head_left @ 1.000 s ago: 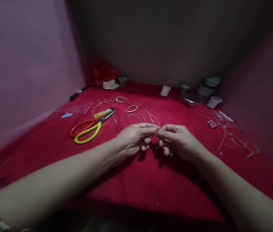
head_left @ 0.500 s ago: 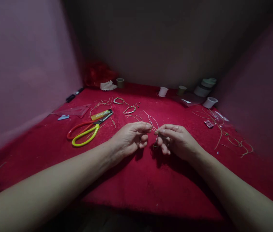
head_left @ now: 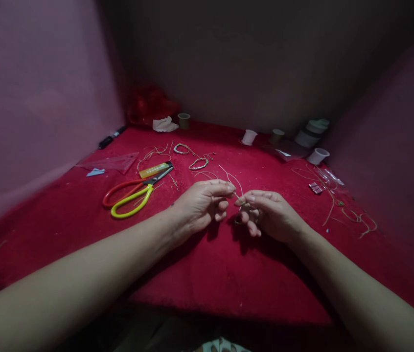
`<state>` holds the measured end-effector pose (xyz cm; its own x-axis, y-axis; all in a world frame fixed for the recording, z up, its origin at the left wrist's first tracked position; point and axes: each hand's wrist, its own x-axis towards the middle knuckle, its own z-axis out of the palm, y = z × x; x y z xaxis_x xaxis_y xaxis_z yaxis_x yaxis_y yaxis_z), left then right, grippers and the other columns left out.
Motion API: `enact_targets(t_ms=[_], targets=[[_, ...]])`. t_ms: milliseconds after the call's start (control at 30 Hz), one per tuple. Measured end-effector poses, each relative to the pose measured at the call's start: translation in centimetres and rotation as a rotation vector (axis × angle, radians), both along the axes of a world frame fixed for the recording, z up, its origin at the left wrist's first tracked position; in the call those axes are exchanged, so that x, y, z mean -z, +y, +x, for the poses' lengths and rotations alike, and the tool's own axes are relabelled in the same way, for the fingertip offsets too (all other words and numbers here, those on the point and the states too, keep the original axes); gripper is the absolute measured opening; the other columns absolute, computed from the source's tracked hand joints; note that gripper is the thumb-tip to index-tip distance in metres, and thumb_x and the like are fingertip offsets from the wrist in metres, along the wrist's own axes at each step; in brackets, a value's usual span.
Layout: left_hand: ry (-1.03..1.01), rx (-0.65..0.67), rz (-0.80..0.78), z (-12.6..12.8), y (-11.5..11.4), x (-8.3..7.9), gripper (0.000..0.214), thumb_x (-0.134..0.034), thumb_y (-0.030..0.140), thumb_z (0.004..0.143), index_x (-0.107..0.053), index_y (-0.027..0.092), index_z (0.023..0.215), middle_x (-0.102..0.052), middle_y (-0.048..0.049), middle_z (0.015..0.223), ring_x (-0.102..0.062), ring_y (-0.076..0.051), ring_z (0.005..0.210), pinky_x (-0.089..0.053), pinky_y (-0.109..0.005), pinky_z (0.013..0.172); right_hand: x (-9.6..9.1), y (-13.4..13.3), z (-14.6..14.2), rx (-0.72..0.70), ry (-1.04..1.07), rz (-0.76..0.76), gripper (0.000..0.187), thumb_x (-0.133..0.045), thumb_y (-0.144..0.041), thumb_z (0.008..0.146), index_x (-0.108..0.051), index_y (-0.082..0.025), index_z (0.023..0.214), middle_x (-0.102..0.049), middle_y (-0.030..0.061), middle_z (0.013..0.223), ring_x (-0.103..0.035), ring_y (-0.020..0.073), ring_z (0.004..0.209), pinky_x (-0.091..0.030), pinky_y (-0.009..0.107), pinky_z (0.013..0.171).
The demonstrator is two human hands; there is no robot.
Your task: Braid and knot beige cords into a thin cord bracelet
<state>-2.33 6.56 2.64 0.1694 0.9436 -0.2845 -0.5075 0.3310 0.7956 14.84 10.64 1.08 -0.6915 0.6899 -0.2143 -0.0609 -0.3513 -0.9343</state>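
My left hand (head_left: 207, 203) pinches a thin cord (head_left: 240, 181) between thumb and forefinger. Close beside it, my right hand (head_left: 265, 210) grips the same cordwork with its fingertips, and part of a braided loop hangs below those fingers. Loose cord ends rise above both hands. Just beyond, two finished-looking cord bracelets with pale beads lie on the red cloth, the nearer bracelet (head_left: 199, 164) by the farther bracelet (head_left: 182, 148). The exact knot between my fingertips is too small to make out.
Left of my hands lie scissors (head_left: 131, 198) with red and yellow handles, touching a yellow lighter (head_left: 152, 170). Thread spools, among them a white spool (head_left: 249, 137), and a bottle (head_left: 311, 133) stand at the back. On the right are loose cords (head_left: 359, 217) and a binder clip (head_left: 316, 188).
The left hand has shifted slightly, its pinch on the cord a little farther from the right fingertips. The right hand keeps its hold. The view has moved a little.
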Motion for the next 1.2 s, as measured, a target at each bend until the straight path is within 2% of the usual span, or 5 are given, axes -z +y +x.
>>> enact_targets(t_ms=[167,333,533,933,1200], targets=[[-0.06,-0.037,-0.021,-0.1,0.2,-0.1,0.008,-0.06,0.008,0.067,-0.054,0.013,0.064,-0.046,0.0057,0.053,-0.04,-0.003,0.039,-0.028,-0.018,0.036,0.0,-0.1,0.1,0.023,-0.034,0.026,0.023,-0.056,-0.036,0.081,-0.062,-0.014,0.082,-0.064,0.0032,0.055,-0.058,0.0123,0.036,-0.037,0.017,0.03],[-0.139,-0.08,-0.034,-0.2,0.5,-0.7,0.007,-0.056,0.007,0.069,-0.053,0.012,0.065,-0.048,0.0052,0.053,-0.039,-0.003,0.037,-0.027,-0.018,0.034,0.0,-0.2,0.2,0.019,-0.065,0.068,0.014,-0.065,-0.028,0.076,-0.059,-0.015,0.073,-0.063,-0.0002,0.053,-0.055,0.0091,0.033,-0.036,0.015,0.03],[-0.085,-0.159,0.006,-0.8,1.1,-1.5,0.008,-0.053,0.004,0.073,-0.054,0.011,0.069,-0.058,-0.0002,0.062,-0.042,-0.002,0.038,-0.027,-0.016,0.035,0.6,0.0,0.5,-0.011,-0.073,0.084,0.017,-0.067,-0.028,0.074,-0.06,-0.014,0.069,-0.063,0.0003,0.052,-0.051,0.0083,0.03,-0.036,0.016,0.028],[0.035,-0.044,0.108,0.1,1.5,-0.5,0.011,-0.053,0.007,0.078,-0.05,0.013,0.07,-0.056,0.0013,0.063,-0.04,-0.003,0.037,-0.029,-0.018,0.034,-0.1,-0.8,0.5,-0.188,-0.107,0.124,0.018,-0.065,-0.025,0.076,-0.058,-0.013,0.065,-0.06,-0.0016,0.047,-0.045,0.0053,0.026,-0.028,0.013,0.026],[0.143,-0.155,0.128,-2.4,2.3,-0.3,0.007,-0.051,0.009,0.076,-0.051,0.014,0.072,-0.056,0.0014,0.065,-0.041,-0.003,0.039,-0.032,-0.017,0.037,0.4,-0.5,0.3,-0.016,-0.026,0.042,0.017,-0.067,-0.026,0.074,-0.058,-0.014,0.067,-0.061,-0.0014,0.048,-0.044,0.005,0.025,-0.028,0.013,0.025]])
